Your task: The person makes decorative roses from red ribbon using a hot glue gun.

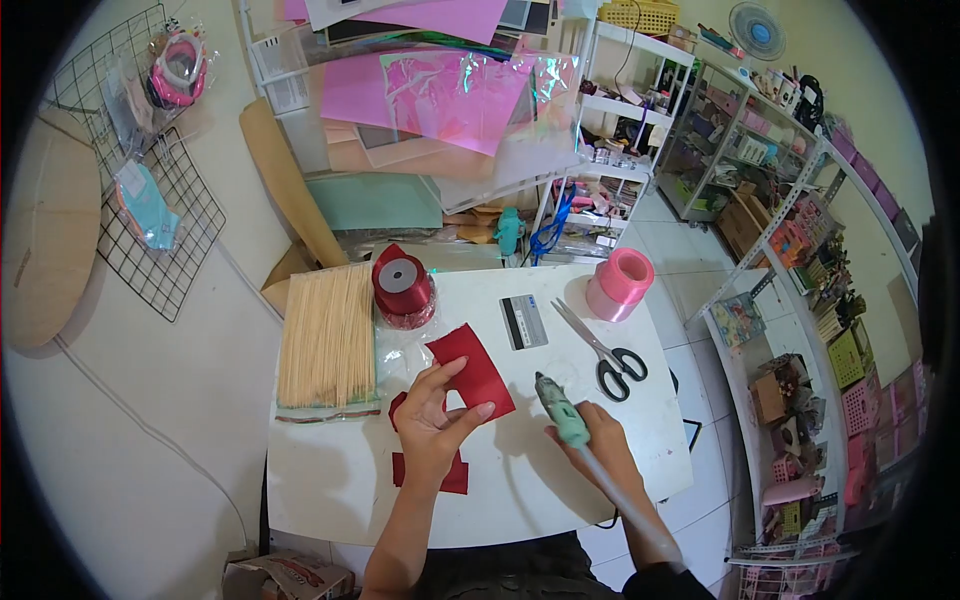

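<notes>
My left hand (435,415) pinches a dark red piece of ribbon (478,375) by its left side, above the white table. In my right hand (605,445) is a mint green glue gun (563,412), its dark nozzle pointing up and left toward the ribbon, a small gap apart. A long pale glue stick (630,510) sticks out of the gun's back end. Under my left hand lie more cut red ribbon pieces (450,477), partly hidden by my wrist.
On the table (330,490) are a pack of wooden skewers (327,340), dark red ribbon rolls (402,285), a grey card (524,322), black-handled scissors (610,360) and pink ribbon rolls (620,285). Loaded shelves (745,400) stand to the right; a wire grid (165,240) hangs left.
</notes>
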A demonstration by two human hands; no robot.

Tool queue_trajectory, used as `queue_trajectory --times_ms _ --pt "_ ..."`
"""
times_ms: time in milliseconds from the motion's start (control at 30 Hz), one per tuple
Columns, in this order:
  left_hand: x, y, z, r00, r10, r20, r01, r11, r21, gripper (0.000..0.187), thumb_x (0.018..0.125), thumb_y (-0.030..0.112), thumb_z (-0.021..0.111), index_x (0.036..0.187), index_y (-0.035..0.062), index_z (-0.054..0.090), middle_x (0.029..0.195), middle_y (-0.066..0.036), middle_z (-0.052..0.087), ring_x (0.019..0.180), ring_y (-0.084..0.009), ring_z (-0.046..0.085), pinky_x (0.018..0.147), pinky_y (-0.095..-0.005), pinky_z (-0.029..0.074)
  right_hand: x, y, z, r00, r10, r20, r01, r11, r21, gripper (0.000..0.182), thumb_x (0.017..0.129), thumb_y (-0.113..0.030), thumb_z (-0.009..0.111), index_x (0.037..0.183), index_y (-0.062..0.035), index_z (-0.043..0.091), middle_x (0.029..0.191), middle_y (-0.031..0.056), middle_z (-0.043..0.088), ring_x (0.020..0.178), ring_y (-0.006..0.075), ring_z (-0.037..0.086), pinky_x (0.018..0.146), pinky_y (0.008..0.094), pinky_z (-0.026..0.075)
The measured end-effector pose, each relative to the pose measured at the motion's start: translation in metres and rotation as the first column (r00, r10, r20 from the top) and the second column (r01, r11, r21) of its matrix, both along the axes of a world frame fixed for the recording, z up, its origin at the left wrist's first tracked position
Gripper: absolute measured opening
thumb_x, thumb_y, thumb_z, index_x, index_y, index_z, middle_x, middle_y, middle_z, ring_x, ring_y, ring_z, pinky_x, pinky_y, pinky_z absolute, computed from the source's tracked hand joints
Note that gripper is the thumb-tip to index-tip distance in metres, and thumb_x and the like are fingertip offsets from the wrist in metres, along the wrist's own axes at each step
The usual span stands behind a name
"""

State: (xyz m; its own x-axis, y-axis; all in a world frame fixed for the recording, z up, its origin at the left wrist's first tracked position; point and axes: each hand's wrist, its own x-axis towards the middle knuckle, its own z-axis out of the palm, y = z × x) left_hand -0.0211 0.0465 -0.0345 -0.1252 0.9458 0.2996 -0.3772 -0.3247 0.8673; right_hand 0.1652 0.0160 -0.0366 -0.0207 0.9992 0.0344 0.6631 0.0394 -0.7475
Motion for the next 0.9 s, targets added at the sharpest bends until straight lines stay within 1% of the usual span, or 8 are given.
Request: queue_trajectory --times_ms 67,100,200,667,733,800,867,900 --pt "0.0 0.0 0.001 1.0 -0.012 0.021 0.012 1.0 -0.011 0.043 0.063 -0.012 0.062 0.104 -0.0049 0.05 0.101 -0.006 0.044 0.095 -0.0148 0.047 0.072 -0.0235 0.052 0.008 0.009 -0.014 0.941 0.097 0.325 -0.157 0.974 0.166 0.032 0.063 -0.008 0.064 0.088 0.0023 0.047 0.077 0.0159 0.05 0.069 0.0322 0.053 0.062 0.0364 0.044" --pt "-0.002 -0.001 0.0 1.0 -0.004 0.009 0.004 1.0 -0.014 0.041 0.065 -0.01 0.062 0.104 -0.0048 0.051 0.102 -0.006 0.045 0.094 -0.0138 0.047 0.071 -0.0209 0.05 0.008 0.013 -0.02 0.904 0.112 0.412 -0.16 0.984 0.084 0.041 0.061 -0.008 0.064 0.095 0.0022 0.042 0.084 0.0166 0.046 0.076 0.0331 0.051 0.065 0.039 0.044" --pt "-0.004 0.0 -0.007 0.999 0.032 -0.011 -0.032 0.999 -0.024 0.035 0.068 -0.006 0.062 0.102 -0.004 0.053 0.1 -0.007 0.048 0.091 -0.0114 0.048 0.069 -0.0173 0.045 0.004 0.024 -0.024 0.866 0.104 0.489 -0.185 0.976 0.119 0.041 0.063 -0.01 0.064 0.095 0.0036 0.041 0.087 0.0164 0.044 0.08 0.0324 0.049 0.066 0.0374 0.044" --pt "-0.002 -0.001 -0.008 0.975 0.092 -0.202 -0.115 0.988 -0.105 0.022 0.07 -0.002 0.062 0.092 0.0008 0.061 0.088 -0.003 0.053 0.073 -0.005 0.047 0.052 -0.0122 0.039 0.007 0.035 -0.001 0.847 0.215 0.485 -0.269 0.962 0.043 0.039 0.07 -0.018 0.062 0.101 0.0023 0.049 0.089 0.0168 0.048 0.082 0.0288 0.051 0.071 0.0324 0.043" --pt "0.0 -0.001 -0.006 0.987 -0.03 -0.158 0.015 0.995 -0.094 0.023 0.071 -0.004 0.06 0.093 0.0009 0.061 0.088 -0.004 0.054 0.075 -0.006 0.05 0.057 -0.0137 0.044 0.001 0.04 0.024 0.979 0.204 -0.005 -0.2 0.963 0.183 0.027 0.072 -0.016 0.062 0.092 0.0015 0.056 0.083 0.0158 0.053 0.071 0.0259 0.054 0.064 0.0292 0.045" --pt "0.002 -0.003 -0.005 0.983 -0.069 -0.168 0.049 0.991 -0.121 0.023 0.071 -0.006 0.059 0.093 0.0006 0.06 0.087 -0.005 0.054 0.077 -0.0078 0.052 0.062 -0.0159 0.048 -0.009 0.042 0.025 0.986 0.151 -0.067 -0.124 0.944 0.307 0.022 0.073 -0.013 0.062 0.089 0.0016 0.059 0.081 0.0142 0.058 0.071 0.0205 0.057 0.064 0.0264 0.045" --pt "0.004 -0.004 -0.004 0.972 -0.163 -0.168 0.143 0.982 -0.125 0.023 0.071 -0.006 0.059 0.093 0.0006 0.061 0.086 -0.006 0.055 0.075 -0.0082 0.053 0.063 -0.0165 0.048 -0.014 0.044 0.018 0.784 0.218 -0.582 -0.158 0.976 0.152 0.025 0.072 -0.009 0.063 0.094 0.0009 0.059 0.086 0.012 0.059 0.077 0.0152 0.057 0.068 0.0242 0.045" --pt "0.005 -0.004 -0.003 0.972 -0.167 -0.168 0.146 0.981 -0.13 0.023 0.071 -0.006 0.059 0.093 0.0006 0.061 0.086 -0.006 0.055 0.075 -0.0082 0.053 0.063 -0.0165 0.048 -0.017 0.042 0.02 0.726 0.163 -0.668 -0.161 0.985 0.066 0.025 0.071 -0.004 0.064 0.095 -0.0003 0.059 0.088 0.0102 0.06 0.079 0.0117 0.056 0.071 0.0229 0.044"
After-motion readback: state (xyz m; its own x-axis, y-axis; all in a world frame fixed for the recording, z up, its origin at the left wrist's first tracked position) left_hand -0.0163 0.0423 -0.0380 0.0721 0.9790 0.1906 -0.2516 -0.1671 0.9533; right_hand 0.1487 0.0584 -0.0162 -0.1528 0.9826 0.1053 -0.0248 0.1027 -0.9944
